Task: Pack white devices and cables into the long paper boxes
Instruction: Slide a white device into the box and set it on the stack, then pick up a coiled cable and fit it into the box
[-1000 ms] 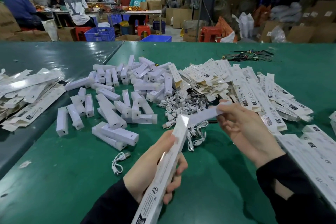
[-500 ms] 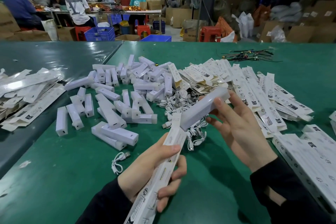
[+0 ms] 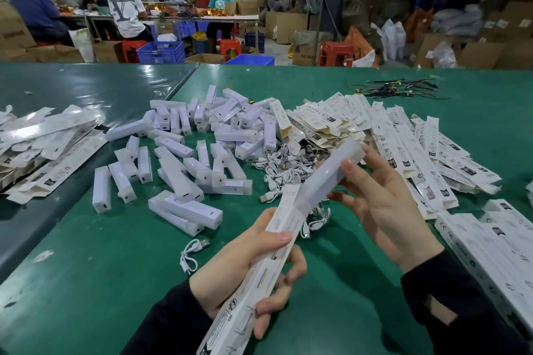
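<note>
We grip long box (image 3: 259, 274) in left hand (image 3: 245, 265); right hand (image 3: 383, 204) holds white device (image 3: 331, 173); keep aligned with open mouth, slide straight.

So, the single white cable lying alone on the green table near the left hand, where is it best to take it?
Pinch the small coiled white cable at its looped middle, from above: it lies flat, apart from the other things, and the loop gives fingertips room.

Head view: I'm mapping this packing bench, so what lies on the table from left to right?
Flattened boxes on the darker mat → loose white devices → tangle of white cables → flat printed boxes → stacked boxes at the right edge.
</note>
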`<state>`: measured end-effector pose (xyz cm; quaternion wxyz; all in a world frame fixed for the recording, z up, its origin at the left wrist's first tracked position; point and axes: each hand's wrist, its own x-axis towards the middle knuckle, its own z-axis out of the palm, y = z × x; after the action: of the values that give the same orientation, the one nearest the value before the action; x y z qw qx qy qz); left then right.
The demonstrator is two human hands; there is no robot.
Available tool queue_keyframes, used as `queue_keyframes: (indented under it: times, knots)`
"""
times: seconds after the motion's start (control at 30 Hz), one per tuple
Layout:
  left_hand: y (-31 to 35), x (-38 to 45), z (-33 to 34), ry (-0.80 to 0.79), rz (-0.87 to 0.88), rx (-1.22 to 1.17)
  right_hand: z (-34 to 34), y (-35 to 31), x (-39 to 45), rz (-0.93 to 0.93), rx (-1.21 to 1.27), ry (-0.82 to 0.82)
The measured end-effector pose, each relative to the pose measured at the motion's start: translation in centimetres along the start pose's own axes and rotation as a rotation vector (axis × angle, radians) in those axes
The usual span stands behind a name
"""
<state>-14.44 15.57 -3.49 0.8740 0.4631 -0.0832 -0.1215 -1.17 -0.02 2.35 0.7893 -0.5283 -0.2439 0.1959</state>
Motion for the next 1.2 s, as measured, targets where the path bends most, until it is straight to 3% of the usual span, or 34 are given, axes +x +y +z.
queue_keyframes:
  times: [0.1, 0.3, 0.43, 0.5, 0.6, 0.67, 0.77, 0.87, 0.93, 1.0, 1.1, 1.2]
  knots:
    - [0.5, 0.0, 0.6, -0.107, -0.031, -0.065, 0.1, 0.3, 0.1, 0.066, 0.028, -0.014]
    - [0.4, -0.1, 0.3, -0.061, -0.035, 0.046, 0.9, 1.3, -0.3, 0.165, 0.061, -0.176]
    - [0.9, -0.1, 0.4, -0.041, 0.001, -0.101, 1.7, 2.1, -0.7, 0.105, -0.146, -0.217]
    - [0.9, -0.2, 0.4, -0.013, 0.006, -0.052, 2.0, 2.2, -0.7, 0.111, -0.231, -0.176]
    - [0.8, -0.3, 1.1, 0.034, -0.022, 0.012, 2.5, 2.9, -1.0, 0.220, -0.406, -0.260]
    - [1.0, -0.2, 1.5, 0.122, -0.015, 0.002, 2.7, 3.2, -1.0, 0.233, -0.369, -0.271]
    - [1.5, -0.3, 1.7, 0.354, 0.107, 0.044, 2.0, 2.9, -0.6, 0.063, -0.412, -0.045]
    - [1.8, -0.2, 1.5, 0.613, 0.191, 0.087, 0.3, 3.5, -0.5, -0.143, -1.093, 0.143]
    - [1.8, -0.1, 1.4, 0.703, 0.208, 0.061, 0.1, 3.8, -0.6, -0.104, -1.462, 0.076]
    - [1.8, -0.1, 1.4, 0.744, 0.207, 0.052, 0.1, 4.2, -0.5, -0.002, -1.642, -0.050]
    - [1.7, 0.0, 1.5, 0.782, 0.199, 0.079, 0.2, 4.1, -0.5, -0.004, -1.617, -0.107]
    - [1.7, 0.1, 1.6, 0.863, 0.189, 0.104, 0.4, 3.7, -0.7, -0.173, -1.335, -0.034]
